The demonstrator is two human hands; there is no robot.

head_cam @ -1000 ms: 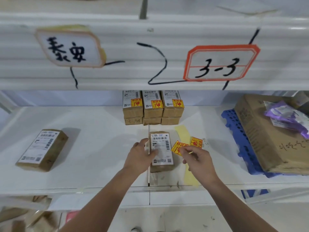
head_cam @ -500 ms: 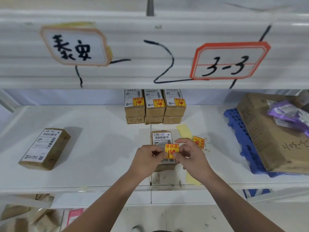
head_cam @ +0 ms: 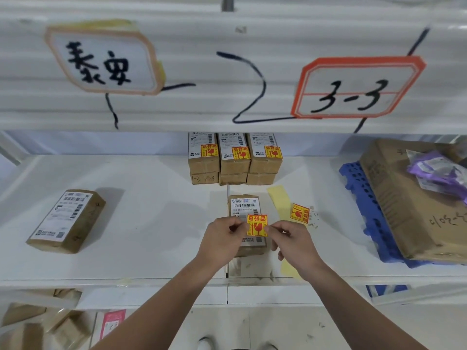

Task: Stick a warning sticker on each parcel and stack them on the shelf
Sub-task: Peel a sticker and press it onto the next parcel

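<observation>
Warning sticker (head_cam: 257,225) pinched by both hands, left hand (head_cam: 222,239), right hand (head_cam: 294,245), directly above parcel (head_cam: 246,224); parcel long axis runs near-far.

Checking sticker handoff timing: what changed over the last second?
The right hand carried the warning sticker leftward from beside the parcel to over its label. The left hand let go of the parcel's left edge and pinched the sticker's left side, so both hands hold it now. Unchanged: the parcel, the spare sticker on the yellow backing strip, the stacked parcels, and the lone parcel at left.
</observation>
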